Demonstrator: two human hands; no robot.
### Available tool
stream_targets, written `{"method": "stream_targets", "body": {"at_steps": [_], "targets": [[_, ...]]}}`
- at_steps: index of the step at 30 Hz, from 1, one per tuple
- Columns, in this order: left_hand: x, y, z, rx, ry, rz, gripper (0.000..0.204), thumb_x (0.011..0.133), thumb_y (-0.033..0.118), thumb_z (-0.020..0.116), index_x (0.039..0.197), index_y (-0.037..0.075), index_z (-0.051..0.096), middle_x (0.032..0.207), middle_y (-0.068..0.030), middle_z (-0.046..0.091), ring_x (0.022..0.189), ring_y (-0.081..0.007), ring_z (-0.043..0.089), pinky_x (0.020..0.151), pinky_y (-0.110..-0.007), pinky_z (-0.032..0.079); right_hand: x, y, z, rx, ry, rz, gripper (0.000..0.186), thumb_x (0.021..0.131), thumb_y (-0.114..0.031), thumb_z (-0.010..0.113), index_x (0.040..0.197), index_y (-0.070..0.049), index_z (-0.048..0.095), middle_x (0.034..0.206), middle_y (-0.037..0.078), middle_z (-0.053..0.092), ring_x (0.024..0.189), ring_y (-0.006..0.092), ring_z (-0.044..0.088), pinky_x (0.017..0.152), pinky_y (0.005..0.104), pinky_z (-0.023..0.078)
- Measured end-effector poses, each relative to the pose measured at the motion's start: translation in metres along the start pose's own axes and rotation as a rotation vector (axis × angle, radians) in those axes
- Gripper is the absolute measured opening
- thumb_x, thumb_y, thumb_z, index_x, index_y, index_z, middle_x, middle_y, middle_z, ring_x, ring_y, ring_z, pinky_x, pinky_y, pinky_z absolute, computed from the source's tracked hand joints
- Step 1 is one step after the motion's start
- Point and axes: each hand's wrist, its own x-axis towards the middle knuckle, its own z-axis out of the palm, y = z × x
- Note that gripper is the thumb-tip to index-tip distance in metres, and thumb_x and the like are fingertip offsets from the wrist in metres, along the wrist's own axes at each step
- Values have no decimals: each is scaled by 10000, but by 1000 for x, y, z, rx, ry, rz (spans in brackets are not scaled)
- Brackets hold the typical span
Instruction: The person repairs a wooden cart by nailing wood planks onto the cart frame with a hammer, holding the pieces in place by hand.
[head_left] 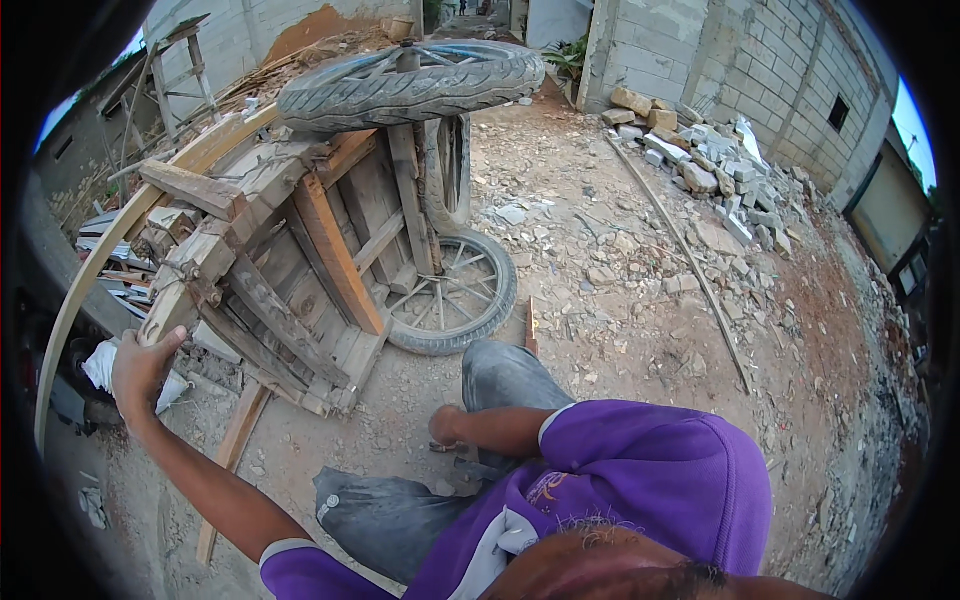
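A wooden cart [283, 337] lies tipped on its side in front of me, its slatted underside facing me. My left hand [145, 372] grips the near end of a pale frame beam [168, 312], thumb over the wood. A newer brown board [343, 262] crosses the weathered slats. One spoked wheel [452, 292] rests against the ground, and another large tyre [420, 100] sits up on the high side. My right hand [447, 427] is closed beside my bent knee, low over the ground. Something small and dark shows under it, too unclear to name.
A loose plank [235, 450] lies on the dirt below the cart, and a short wood piece [532, 325] beyond my knee. To the right run a long thin pole [690, 255] and a heap of broken blocks [715, 165] by a block wall [770, 80]. Rubble covers the ground.
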Motion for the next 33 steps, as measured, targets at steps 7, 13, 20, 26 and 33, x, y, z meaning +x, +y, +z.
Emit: {"method": "stream_targets", "body": {"at_steps": [7, 13, 20, 26, 33], "targets": [[3, 3, 2, -127, -74, -24, 802, 662, 540, 842, 1085, -100, 610, 901, -182, 681, 793, -265, 644, 755, -368, 485, 4, -6, -6, -35, 13, 43, 251, 798, -149, 688, 1027, -90, 771, 1051, 100, 741, 956, 268, 710, 746, 422, 561], [9, -1, 5, -232, -100, -41, 803, 667, 515, 851, 1118, -101, 602, 914, -166, 667, 794, -219, 628, 747, -338, 484, 14, -4, -7, -21, -47, 28, 252, 763, -179, 729, 999, -104, 778, 1005, 93, 749, 901, 258, 721, 693, 433, 567], [10, 2, 11, -196, -67, -4, 775, 670, 495, 851, 1108, -94, 602, 906, -148, 658, 771, -202, 604, 729, -322, 477, 16, -3, 0, 18, -25, 125, 248, 714, -191, 758, 948, -113, 786, 946, 89, 752, 851, 268, 726, 695, 432, 582], [4, -3, 8, -231, -100, -21, 734, 685, 475, 845, 1095, -83, 605, 891, -125, 650, 750, -184, 587, 720, -311, 473, 6, -12, -10, 28, -55, 46, 261, 737, -178, 725, 978, -95, 779, 990, 114, 747, 895, 288, 723, 713, 445, 586], [18, -18, 15, -338, -51, 26, 688, 687, 430, 864, 1063, -85, 606, 862, -105, 642, 700, -142, 572, 657, -283, 468, 24, -12, 3, 3, -39, 70, 256, 774, -147, 671, 992, -57, 770, 1025, 118, 743, 928, 285, 720, 730, 439, 588]]}}
